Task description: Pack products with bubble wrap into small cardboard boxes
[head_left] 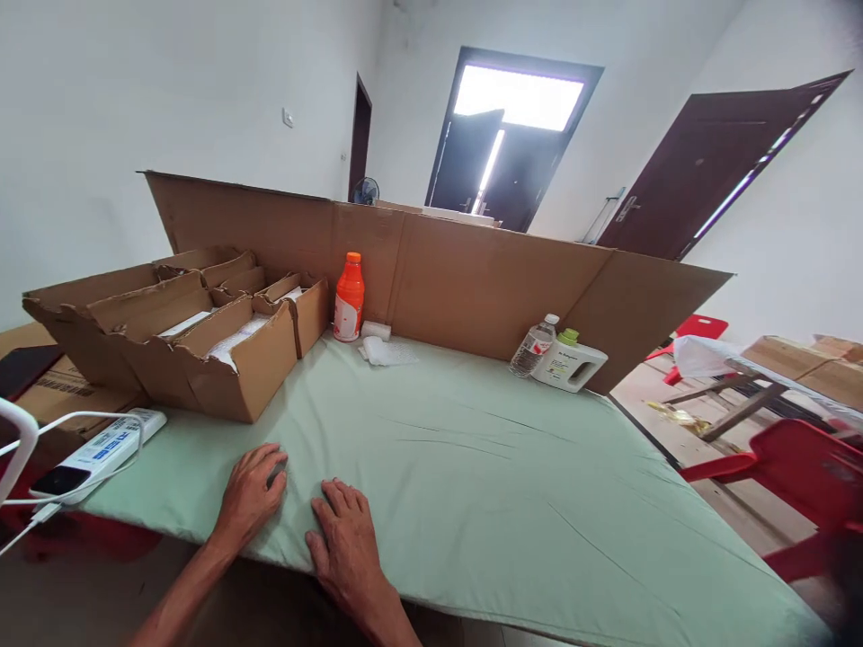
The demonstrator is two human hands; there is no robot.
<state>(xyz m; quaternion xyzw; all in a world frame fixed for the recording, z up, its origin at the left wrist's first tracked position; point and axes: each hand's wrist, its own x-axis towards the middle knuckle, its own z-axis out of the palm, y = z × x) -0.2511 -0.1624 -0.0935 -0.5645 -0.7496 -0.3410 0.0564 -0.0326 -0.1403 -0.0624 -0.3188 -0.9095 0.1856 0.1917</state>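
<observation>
My left hand (251, 496) rests on the pale green cloth of the table (472, 503), near its front edge. Its fingers are slightly bent and the thumb stands apart; a dark patch shows between them, perhaps only shadow. To its right, my right hand (347, 544) lies palm down on the same cloth, fingers stretched out, holding nothing. Beyond the left hand stands a cardboard box with compartments (270, 368), some with white paper or wrap in them. A white power strip (111, 449) with cables lies left of that hand.
Along the upright cardboard panel (472, 279) stand an orange bottle (349, 301), a clear plastic bottle (532, 349) leaning beside a white jug with a green cap (570, 367), and some white wrap (387, 352). Red chairs (802, 476) stand at right.
</observation>
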